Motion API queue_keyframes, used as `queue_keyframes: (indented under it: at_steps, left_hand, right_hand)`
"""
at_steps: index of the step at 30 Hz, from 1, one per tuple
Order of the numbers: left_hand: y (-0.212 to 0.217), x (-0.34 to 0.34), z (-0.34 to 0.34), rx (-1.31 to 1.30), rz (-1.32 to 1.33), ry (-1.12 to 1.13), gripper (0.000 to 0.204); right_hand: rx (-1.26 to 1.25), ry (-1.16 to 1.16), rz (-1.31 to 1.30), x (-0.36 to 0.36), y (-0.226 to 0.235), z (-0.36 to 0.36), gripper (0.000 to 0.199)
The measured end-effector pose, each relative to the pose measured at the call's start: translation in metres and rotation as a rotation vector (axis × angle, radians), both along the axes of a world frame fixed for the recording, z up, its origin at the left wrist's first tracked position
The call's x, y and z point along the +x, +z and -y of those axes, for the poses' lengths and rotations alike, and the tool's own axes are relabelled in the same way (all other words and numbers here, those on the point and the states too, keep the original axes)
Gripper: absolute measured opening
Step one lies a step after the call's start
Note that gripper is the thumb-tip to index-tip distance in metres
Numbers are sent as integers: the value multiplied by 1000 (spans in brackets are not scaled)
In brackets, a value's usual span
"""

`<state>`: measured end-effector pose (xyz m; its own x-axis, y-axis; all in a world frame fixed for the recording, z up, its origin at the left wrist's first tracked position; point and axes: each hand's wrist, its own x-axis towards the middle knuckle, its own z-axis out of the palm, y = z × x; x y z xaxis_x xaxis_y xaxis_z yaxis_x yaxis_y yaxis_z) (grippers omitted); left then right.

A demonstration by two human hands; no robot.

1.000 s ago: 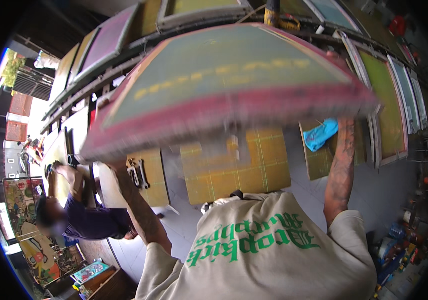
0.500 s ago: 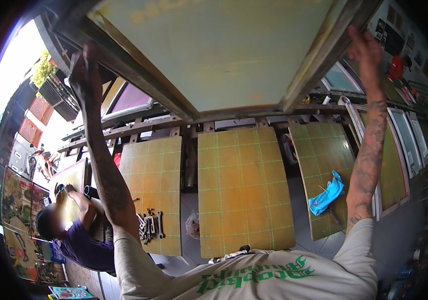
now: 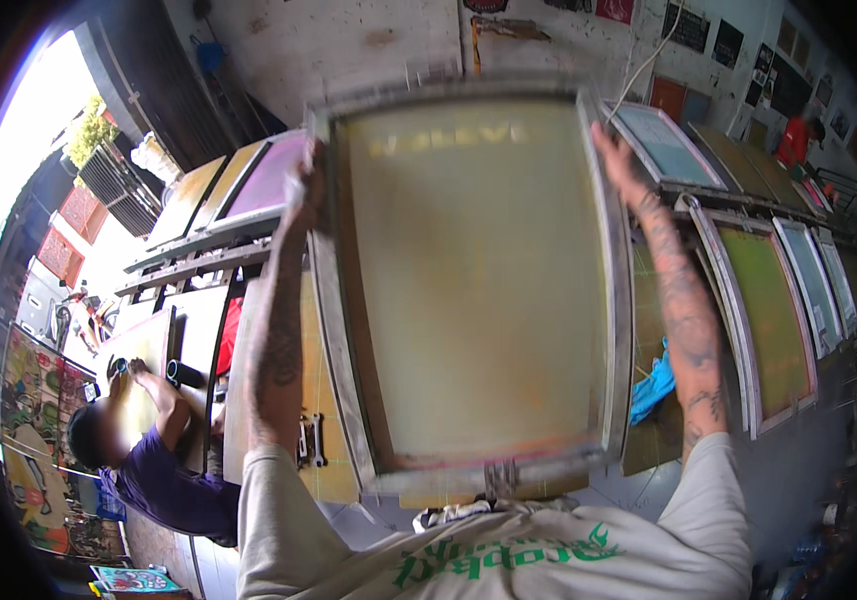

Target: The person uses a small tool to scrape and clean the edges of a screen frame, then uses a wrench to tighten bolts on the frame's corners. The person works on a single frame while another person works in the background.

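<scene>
Whitish wall [image 3: 378, 40] makes up the bkgd at 12 o'clock, w/ dark posters [image 3: 686, 27] btwn 1 & 2; their print's too small to make out. Big screen frame [image 3: 483, 300], pale mesh in a worn metal surround, takes up the ctr from 12 down to 6, held up above the boards. Row of faded yellow block letters [image 3: 448, 140] runs across its mesh near 12, blurry. L hand [image 3: 308, 188] grips its side rail btwn 10 & 11; R hand [image 3: 623, 165] grips the opp. rail at approx 2. Both forearms are tattooed, esp. the R.

Light T-shirt [image 3: 368, 575] at 6 carries green ornate lettering [image 3: 508, 560], upside down in this view & part lost in folds. L board [image 3: 333, 487] at 7, yellow-brown w/ green grid lines, has spanners [image 3: 319, 440] on it. R board [image 3: 653, 455] at 4 bears a bright blue cloth [image 3: 653, 385], part hidden behind the R arm. Green-yellow mesh frame [image 3: 766, 320] stands at 3, purple one [image 3: 266, 180] at 10. Co-worker [image 3: 173, 485] in purple shirt & dark cap sits at 8; another person [image 3: 794, 142] in red is btwn 2 & 3, far back.
</scene>
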<state>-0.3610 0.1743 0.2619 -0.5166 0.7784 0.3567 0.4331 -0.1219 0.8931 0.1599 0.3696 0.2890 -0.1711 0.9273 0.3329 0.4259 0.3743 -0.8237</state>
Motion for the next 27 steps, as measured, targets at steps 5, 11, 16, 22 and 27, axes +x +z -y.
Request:
queue_keyframes:
  at_steps: [5, 11, 16, 22, 27]
  left_hand:
    - [-163, -7, -16, -346, 129, 88, 88]
    - [-267, 17, -37, -466, 142, 63, 84]
    - [-277, 31, 20, -354, 196, -45, 61]
    - [-274, 88, 172, -442, 312, -93, 50]
    - [-278, 140, 228, -498, 278, 93, 46]
  right_hand:
    - [-133, -128, 70, -21, -168, -9, 82]
    - [-264, -351, 36, 12, -303, -47, 88]
    - [-504, -158, 42, 13, -321, -21, 75]
    - [-630, -237, -43, 53, -313, 127, 71]
    - [-468, -384, 143, 78, -340, 207, 74]
